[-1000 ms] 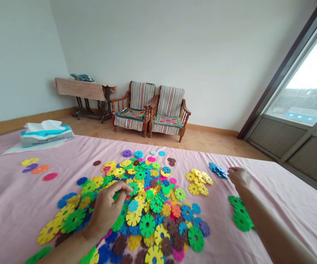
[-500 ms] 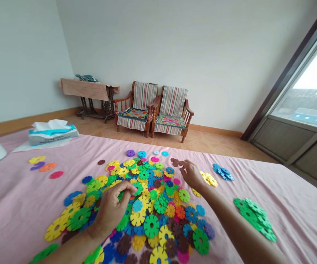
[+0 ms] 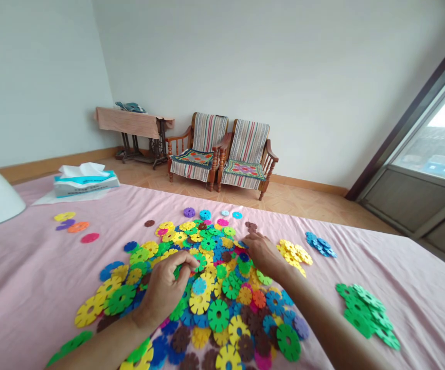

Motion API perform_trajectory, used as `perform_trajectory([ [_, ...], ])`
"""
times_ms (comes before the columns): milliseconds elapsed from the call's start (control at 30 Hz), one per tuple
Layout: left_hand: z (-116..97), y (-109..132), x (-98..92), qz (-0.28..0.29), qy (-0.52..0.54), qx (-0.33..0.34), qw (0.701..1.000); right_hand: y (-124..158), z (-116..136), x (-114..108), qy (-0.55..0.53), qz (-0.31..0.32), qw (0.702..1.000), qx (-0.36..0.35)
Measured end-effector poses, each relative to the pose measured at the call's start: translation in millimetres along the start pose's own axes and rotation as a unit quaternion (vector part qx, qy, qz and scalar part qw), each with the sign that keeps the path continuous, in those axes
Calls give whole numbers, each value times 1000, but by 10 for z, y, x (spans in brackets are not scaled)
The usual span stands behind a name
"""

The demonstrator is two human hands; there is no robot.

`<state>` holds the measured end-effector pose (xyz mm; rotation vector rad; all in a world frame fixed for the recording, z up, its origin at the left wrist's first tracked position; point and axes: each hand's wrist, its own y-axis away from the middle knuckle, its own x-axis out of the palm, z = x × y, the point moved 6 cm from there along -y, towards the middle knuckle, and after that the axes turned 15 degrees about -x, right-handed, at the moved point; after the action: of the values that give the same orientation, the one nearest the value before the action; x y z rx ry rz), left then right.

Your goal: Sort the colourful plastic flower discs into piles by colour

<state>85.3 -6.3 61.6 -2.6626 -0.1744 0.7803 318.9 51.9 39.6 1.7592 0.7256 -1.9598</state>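
Desk: Where has the right hand got to?

Me: Back on the mixed pile of discs. A second ago I had it far out at the blue heap. Half a second ago it was crossing near the brown pieces. Now the right hand lies palm down on the pile's far right edge, just beside the yellow heap.

Desk: Holding anything?

Me: I can't tell; its fingertips are buried among the discs (the back of the hand hides them).

Desk: And the left?

Me: The left hand hasn't budged. It sits on the near left of the pile, fingers curled shut with thumb and fingertips pinched together. Whether a disc is caught in that pinch I can't make out.

Desk: So what does that tell us?

Me: Both hands are at the mixed pile in the middle of the pink cloth. The single-colour heaps, the green heap included, lie apart to the right, and neither hand is on them.
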Motion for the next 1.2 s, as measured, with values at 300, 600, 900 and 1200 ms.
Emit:
perform_trajectory([
  [300,22,2,16,10,-6,-14,1000,346,67,-96,23,-111,993,32],
  [600,20,-10,13,11,-8,-11,1000,1265,-1332,-211,2,-211,901,379],
  [900,37,-9,24,16,-8,-21,1000,1846,-1840,-245,43,-169,847,502],
  [1200,10,-16,13,11,-11,-16,1000,909,-543,-254,-62,-218,957,183],
])
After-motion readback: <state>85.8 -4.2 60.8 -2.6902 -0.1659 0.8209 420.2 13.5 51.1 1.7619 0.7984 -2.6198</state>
